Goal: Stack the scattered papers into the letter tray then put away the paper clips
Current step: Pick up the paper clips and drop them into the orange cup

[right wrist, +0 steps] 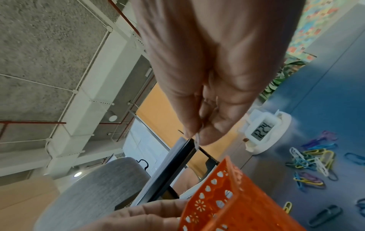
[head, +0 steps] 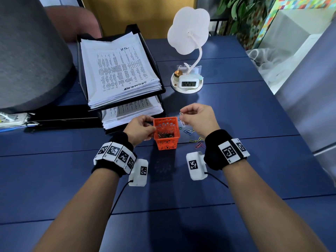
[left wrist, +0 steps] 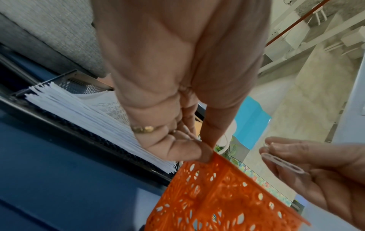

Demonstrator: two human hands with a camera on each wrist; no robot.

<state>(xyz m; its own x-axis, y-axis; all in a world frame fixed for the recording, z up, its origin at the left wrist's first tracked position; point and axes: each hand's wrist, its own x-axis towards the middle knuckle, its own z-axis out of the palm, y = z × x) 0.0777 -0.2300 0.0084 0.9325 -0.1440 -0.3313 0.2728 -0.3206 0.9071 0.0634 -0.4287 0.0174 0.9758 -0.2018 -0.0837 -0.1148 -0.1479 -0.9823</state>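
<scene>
A small orange perforated basket (head: 166,133) stands on the blue table, with several paper clips in its bottom. My left hand (head: 141,128) pinches its left rim (left wrist: 212,156). My right hand (head: 197,118) hovers just right of the basket and pinches a white paper clip (head: 181,118), seen also in the left wrist view (left wrist: 282,163). Several coloured paper clips (head: 192,136) lie scattered on the table right of the basket (right wrist: 312,162). The black two-tier letter tray (head: 162,90) holds stacked printed papers (head: 116,70) on both levels.
A white flower-shaped desk lamp with a digital clock (head: 188,83) stands behind the clips. A grey rounded object (head: 31,57) fills the left. A white plastic bag (head: 263,59) lies at the far right. A black binder clip (right wrist: 324,214) lies by the clips.
</scene>
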